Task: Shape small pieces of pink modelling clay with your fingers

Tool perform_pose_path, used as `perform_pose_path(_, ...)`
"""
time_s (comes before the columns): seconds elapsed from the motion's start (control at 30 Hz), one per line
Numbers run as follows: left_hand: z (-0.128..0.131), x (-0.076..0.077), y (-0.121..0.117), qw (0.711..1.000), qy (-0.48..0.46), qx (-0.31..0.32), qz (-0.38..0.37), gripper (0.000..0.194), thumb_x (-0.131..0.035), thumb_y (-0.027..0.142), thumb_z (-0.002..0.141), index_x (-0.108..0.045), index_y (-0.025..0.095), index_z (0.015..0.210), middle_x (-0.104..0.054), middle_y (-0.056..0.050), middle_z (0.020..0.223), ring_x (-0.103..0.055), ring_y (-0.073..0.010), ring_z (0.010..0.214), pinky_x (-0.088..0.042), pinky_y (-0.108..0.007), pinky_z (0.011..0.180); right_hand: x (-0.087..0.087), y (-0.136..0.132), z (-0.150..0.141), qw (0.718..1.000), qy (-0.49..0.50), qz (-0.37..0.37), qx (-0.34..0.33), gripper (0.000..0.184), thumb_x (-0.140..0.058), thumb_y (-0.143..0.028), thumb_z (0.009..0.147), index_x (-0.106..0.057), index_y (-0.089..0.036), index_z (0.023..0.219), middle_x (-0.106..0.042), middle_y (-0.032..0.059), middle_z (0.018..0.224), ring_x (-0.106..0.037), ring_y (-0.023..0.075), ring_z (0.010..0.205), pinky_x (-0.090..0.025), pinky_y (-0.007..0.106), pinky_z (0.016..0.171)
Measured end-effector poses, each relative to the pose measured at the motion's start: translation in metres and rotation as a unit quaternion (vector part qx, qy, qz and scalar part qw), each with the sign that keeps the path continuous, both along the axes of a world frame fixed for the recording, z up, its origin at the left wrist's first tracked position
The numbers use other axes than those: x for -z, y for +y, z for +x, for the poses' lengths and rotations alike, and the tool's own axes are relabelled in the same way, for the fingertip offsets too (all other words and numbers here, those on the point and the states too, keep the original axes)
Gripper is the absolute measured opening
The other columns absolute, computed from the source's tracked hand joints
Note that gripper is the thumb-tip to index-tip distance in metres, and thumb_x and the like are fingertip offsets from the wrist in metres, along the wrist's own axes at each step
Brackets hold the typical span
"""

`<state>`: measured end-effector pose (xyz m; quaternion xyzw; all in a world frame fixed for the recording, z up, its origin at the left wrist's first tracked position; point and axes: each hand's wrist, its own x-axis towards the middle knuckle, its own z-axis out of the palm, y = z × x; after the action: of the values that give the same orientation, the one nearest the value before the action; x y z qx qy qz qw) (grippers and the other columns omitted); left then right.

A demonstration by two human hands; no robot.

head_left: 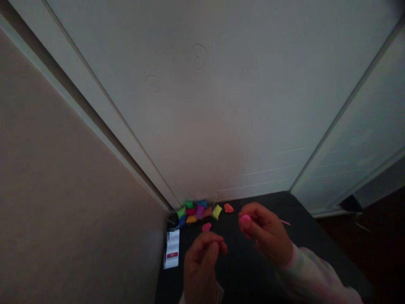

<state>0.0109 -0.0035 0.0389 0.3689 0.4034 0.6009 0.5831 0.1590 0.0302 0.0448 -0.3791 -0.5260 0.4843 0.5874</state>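
A round pink lump of modelling clay [245, 221] is pinched between the thumb and fingers of my right hand [267, 234], above the black table. To its left, my left hand [204, 261] has its thumb and index finger pressed together; whether anything small is between them is hidden. Just beyond my left fingers lies a flattened pink piece [206, 227] on the table. An orange piece [228, 208] rests farther back, between my two hands. A thin pink strip [285, 222] shows behind my right hand.
Several small coloured packets [200, 211] are heaped at the back left of the black table [240, 274]. A phone with a lit screen [172, 249] lies along the left edge. A white panelled surface [202, 126] stands behind the table, and a wall [79, 190] closes the left side.
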Motion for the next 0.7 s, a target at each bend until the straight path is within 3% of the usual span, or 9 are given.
perform_pose_path(0.1, 0.0006, -0.0009, -0.001, 1.0, 0.007, -0.007, -0.008, 0.016, -0.069, 0.033, 0.067, -0.067, 0.017, 0.065, -0.06, 0.0, 0.058, -0.052, -0.0101, 0.059, -0.041, -0.019, 0.059, -0.0029, -0.0006, -0.0006, 0.999, 0.043, -0.016, 0.017, 0.023, -0.072, -0.024, 0.059, -0.049, -0.018, 0.06, -0.05, -0.0059, 0.049, -0.044, 0.0065, 0.04, -0.035, 0.017, 0.037)
perform_pose_path(0.2, 0.0013, -0.0023, -0.0019, 1.0, 0.015, -0.013, -0.005, 0.017, -0.068, 0.033, 0.067, -0.067, 0.016, 0.065, -0.06, -0.001, 0.057, -0.052, -0.0108, 0.058, -0.041, -0.02, 0.059, -0.0041, -0.0016, -0.0001, 0.998, 0.05, 0.003, 0.043, 0.027, -0.075, -0.02, 0.054, -0.049, -0.018, 0.057, -0.051, -0.006, 0.049, -0.045, 0.0068, 0.042, -0.037, 0.017, 0.04)
perform_pose_path(0.37, 0.0021, -0.003, -0.0023, 1.0, 0.023, -0.018, -0.003, 0.018, -0.067, 0.033, 0.067, -0.067, 0.016, 0.065, -0.06, -0.001, 0.057, -0.052, -0.0121, 0.059, -0.041, -0.022, 0.059, -0.0002, -0.0042, 0.0016, 1.0, -0.001, 0.005, 0.026, 0.012, -0.063, -0.028, 0.072, -0.057, -0.018, 0.067, -0.058, -0.0033, 0.051, -0.052, 0.008, 0.04, -0.039, 0.018, 0.039)
perform_pose_path(0.47, 0.0025, -0.0026, -0.0024, 0.999, 0.03, -0.018, -0.003, 0.018, -0.067, 0.033, 0.067, -0.067, 0.016, 0.064, -0.06, -0.001, 0.057, -0.052, -0.0121, 0.059, -0.041, -0.022, 0.059, -0.0022, -0.0046, 0.0017, 0.999, -0.029, 0.03, 0.008, 0.02, -0.05, -0.033, 0.083, -0.061, -0.018, 0.077, -0.064, 0.0007, 0.056, -0.059, 0.0109, 0.043, -0.046, 0.022, 0.043)
perform_pose_path(0.57, 0.0029, -0.0037, -0.0023, 0.999, 0.032, -0.021, -0.001, 0.018, -0.067, 0.033, 0.067, -0.067, 0.016, 0.064, -0.06, -0.001, 0.057, -0.052, -0.0116, 0.058, -0.041, -0.021, 0.059, -0.0059, -0.0042, 0.0025, 0.998, -0.05, 0.046, -0.005, 0.023, -0.045, -0.032, 0.086, -0.064, -0.019, 0.089, -0.069, 0.0024, 0.063, -0.064, 0.0128, 0.053, -0.05, 0.023, 0.051)
perform_pose_path(0.7, 0.0025, -0.0072, -0.0019, 0.998, 0.028, -0.049, -0.002, 0.019, -0.07, 0.034, 0.063, -0.067, 0.015, 0.061, -0.059, -0.001, 0.055, -0.052, -0.0115, 0.056, -0.042, -0.021, 0.056, -0.0044, -0.0043, 0.0037, 0.998, -0.059, 0.016, -0.021, 0.02, -0.049, -0.028, 0.085, -0.064, -0.022, 0.097, -0.072, 0.0038, 0.076, -0.069, 0.015, 0.068, -0.054, 0.025, 0.063)
